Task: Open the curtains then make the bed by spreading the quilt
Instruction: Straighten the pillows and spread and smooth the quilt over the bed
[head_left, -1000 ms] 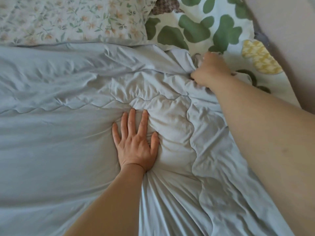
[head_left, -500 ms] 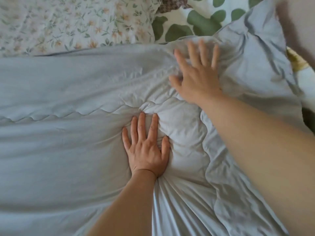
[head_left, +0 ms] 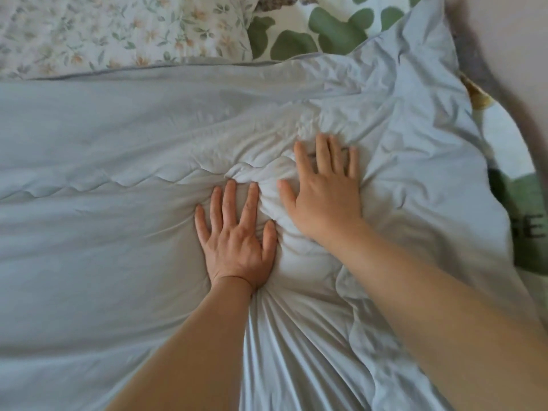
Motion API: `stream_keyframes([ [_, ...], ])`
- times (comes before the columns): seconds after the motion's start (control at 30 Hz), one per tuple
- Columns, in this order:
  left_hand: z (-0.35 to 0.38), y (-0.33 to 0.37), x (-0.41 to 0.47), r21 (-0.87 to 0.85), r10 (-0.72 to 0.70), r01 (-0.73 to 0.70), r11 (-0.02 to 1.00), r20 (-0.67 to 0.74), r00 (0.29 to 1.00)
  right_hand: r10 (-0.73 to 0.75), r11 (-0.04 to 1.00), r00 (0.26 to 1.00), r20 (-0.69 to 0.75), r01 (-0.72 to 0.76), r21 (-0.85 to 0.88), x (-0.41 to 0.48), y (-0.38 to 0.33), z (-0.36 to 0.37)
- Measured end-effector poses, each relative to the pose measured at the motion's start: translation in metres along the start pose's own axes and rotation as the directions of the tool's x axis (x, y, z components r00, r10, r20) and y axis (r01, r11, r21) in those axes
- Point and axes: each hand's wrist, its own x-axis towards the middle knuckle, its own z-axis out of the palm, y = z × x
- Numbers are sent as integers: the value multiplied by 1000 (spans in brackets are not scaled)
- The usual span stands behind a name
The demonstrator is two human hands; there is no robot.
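Head camera shows both of your hands lying flat on the pale blue-grey quilt (head_left: 103, 232), near the middle of the bed and a little toward its right side. Your left hand (head_left: 237, 235) is opened wide, its fingers (head_left: 228, 200) straight and slightly fanned, the palm pressing down into the padding and gripping nothing. Your right hand (head_left: 323, 194) sits just beside it and a bit farther up the bed, also flat, with its fingers (head_left: 335, 155) spread and pressed onto a puckered patch; it holds nothing either. Between your right thumb and your left index finger a small ridge of bunched fabric stands up, and the two hands are close but not touching. Creases fan out from under your left wrist toward the near edge of the bed, while the stretch of quilt to the left lies smooth apart from a wavy stitched seam. The quilt covers nearly all of the bed in sight: its top edge runs along the lower edge of the floral pillow (head_left: 118, 31) at the head, and its top right corner is rumpled and lifted, reaching toward the wall (head_left: 510, 40). Past that corner and along the right edge, a white fabric with green blotches (head_left: 311, 34) shows; you cannot tell whether it is a sheet or another pillow.
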Motion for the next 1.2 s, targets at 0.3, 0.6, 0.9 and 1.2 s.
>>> stream_keyframes([
  [0.3, 1, -1, -1, -5, -1, 1, 1000, -3, 1000, 46, 999, 999, -1, -46, -8, -58, 2, -6],
  [0.6, 3, -2, -4, -19, 13, -14, 1000, -27, 1000, 65, 998, 997, -42, -66, -14, -118, 14, 12],
  [0.9, 0, -2, -6, 1, 14, -14, 1000, -33, 999, 30, 999, 998, -62, -29, 24, -112, 21, 27],
  [1.2, -21, 18, -68, -153, -8, 30, 988, 143, 990, -2, 1000, 988, -156, 7, 29, -110, 24, 33],
])
